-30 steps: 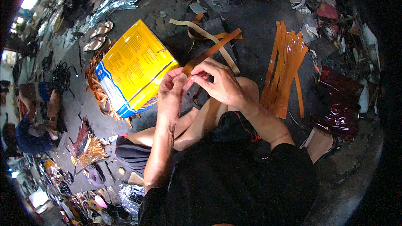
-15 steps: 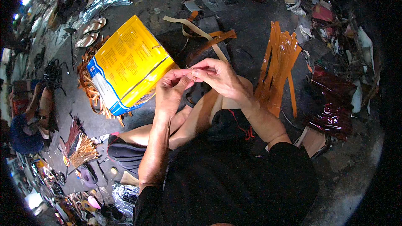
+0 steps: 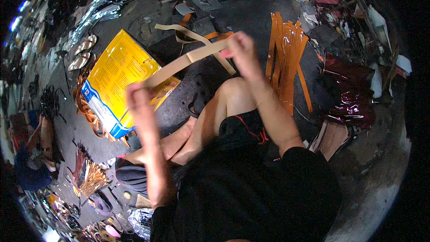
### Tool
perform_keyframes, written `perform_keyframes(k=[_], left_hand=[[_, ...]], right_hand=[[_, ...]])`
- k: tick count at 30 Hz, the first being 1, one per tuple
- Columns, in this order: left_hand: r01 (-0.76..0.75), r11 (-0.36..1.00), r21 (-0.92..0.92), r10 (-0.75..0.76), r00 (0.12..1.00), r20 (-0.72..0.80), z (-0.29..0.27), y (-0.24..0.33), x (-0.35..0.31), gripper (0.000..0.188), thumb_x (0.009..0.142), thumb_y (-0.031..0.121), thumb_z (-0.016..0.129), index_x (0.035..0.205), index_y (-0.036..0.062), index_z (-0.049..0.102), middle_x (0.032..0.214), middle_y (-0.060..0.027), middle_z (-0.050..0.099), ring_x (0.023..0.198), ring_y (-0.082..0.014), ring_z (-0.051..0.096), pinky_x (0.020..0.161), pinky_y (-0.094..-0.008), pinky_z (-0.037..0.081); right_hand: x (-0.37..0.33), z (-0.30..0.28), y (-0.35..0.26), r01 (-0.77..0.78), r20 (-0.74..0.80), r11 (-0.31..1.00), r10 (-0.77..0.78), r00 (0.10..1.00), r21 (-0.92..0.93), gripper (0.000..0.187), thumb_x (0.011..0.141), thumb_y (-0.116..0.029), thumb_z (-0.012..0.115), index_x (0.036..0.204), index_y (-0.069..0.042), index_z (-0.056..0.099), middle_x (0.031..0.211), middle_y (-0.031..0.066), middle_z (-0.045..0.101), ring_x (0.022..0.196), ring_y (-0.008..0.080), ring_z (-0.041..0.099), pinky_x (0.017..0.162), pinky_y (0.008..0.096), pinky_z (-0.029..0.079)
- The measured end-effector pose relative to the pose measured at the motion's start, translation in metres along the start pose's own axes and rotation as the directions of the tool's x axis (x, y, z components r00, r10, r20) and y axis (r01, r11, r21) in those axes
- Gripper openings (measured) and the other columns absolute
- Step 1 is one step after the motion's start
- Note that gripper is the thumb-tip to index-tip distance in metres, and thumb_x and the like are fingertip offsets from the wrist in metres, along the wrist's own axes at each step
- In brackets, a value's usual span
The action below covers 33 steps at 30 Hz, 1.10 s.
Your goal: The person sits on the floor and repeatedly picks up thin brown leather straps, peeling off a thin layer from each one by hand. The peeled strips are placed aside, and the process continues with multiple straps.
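A flat tan strip (image 3: 192,57) is stretched at a slant between my two hands, its underside showing a seam or crease near the middle. My left hand (image 3: 139,97), blurred by motion, is closed on its lower end, in front of a yellow and blue box-shaped container (image 3: 117,69). Higher up and to the right, my right hand (image 3: 242,53) grips the other end between thumb and fingers. Behind the held strip, another tan strip (image 3: 195,36) lies curled on the dark floor beside a few orange-brown strips (image 3: 219,35).
Glossy orange-brown strips (image 3: 286,58) lie in a bundle at right, with a dark red shiny sheet (image 3: 351,103) beyond. Sandals (image 3: 82,53) and silvery strips (image 3: 107,6) lie at far left. Another person (image 3: 33,161) sits at the left edge. Scraps cover the far floor.
My hands, close together in front of the container before, have moved apart: left down and leftward, right up and rightward. The tan strip now spans between them. The whole view has shifted slightly.
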<state>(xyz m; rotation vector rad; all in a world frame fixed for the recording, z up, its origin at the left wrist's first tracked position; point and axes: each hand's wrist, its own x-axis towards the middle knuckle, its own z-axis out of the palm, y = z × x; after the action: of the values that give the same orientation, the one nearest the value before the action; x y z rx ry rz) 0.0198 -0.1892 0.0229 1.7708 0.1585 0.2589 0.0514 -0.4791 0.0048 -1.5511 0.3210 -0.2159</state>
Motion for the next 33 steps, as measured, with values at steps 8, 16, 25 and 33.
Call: perform_keyframes(k=[8,16,25,33], left_hand=[[0.099,0.98,0.174,-0.046,0.957,-0.286,-0.337,-0.136,0.061,0.024,0.101,0.023,0.05,0.104,-0.0007,0.057,0.095,-0.0054,0.059,0.084,-0.0143,0.056,0.069,-0.0267,0.047],[-0.042,0.986,0.163,-0.01,0.953,0.304,-0.082,0.087,0.064,0.032,0.095,0.015,0.057,0.121,-0.0021,0.061,0.116,-0.0081,0.061,0.104,-0.0146,0.058,0.09,-0.0261,0.046],[-0.446,0.877,-0.18,0.475,0.862,0.177,0.056,0.158,0.128,0.03,0.096,0.017,0.06,0.115,-0.0057,0.06,0.114,-0.0118,0.06,0.102,-0.0176,0.063,0.091,-0.0297,0.051],[-0.116,0.945,-0.306,0.278,0.776,0.567,0.108,0.049,0.084,0.018,0.093,0.002,0.057,0.11,-0.0005,0.057,0.092,-0.0075,0.066,0.085,-0.0139,0.063,0.076,-0.0289,0.053]], right_hand=[[0.132,-0.318,0.108,-0.162,-0.498,0.879,0.397,0.771,0.449,0.021,0.098,-0.021,0.054,0.096,0.0,0.056,0.087,0.0119,0.058,0.078,0.0254,0.065,0.076,0.0391,0.061],[0.12,-0.172,-0.049,0.045,0.284,0.998,-0.053,0.957,0.034,0.03,0.099,-0.021,0.055,0.12,0.0,0.059,0.109,0.0121,0.064,0.096,0.0223,0.066,0.089,0.0347,0.056],[0.122,-0.132,-0.111,0.233,0.173,0.97,-0.242,0.955,0.069,0.032,0.099,-0.031,0.056,0.115,-0.003,0.062,0.104,0.0092,0.066,0.088,0.0197,0.067,0.082,0.033,0.057],[0.073,-0.263,0.148,-0.369,-0.389,0.132,-0.207,0.898,-0.92,0.049,0.085,-0.03,0.069,0.122,-0.001,0.056,0.114,0.0246,0.06,0.108,0.042,0.058,0.089,0.051,0.049]])
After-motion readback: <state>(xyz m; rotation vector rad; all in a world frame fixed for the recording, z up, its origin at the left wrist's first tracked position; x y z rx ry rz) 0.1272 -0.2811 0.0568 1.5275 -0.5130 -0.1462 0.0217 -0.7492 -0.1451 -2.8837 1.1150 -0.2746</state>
